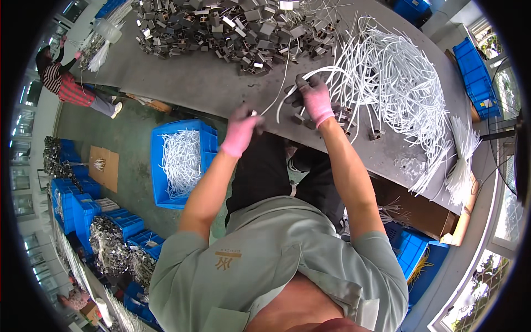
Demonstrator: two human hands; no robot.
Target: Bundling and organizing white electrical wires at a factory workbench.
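Our right hand point(314, 97) pinches white cables point(327, 68) over the desk point(193, 83), beside the tangled heap point(401, 83); our left hand point(243, 127) curls, too blurred to tell its hold. Tugging tangled strands could snag them.

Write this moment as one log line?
left hand: gloved, beside thin wire | right hand: gloved, holding white cables | workbench: cable pile, grey parts heap

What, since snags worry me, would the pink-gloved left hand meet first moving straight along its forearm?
The left hand likely meets the heap of grey boxy parts on the grey tabletop; depth unclear.
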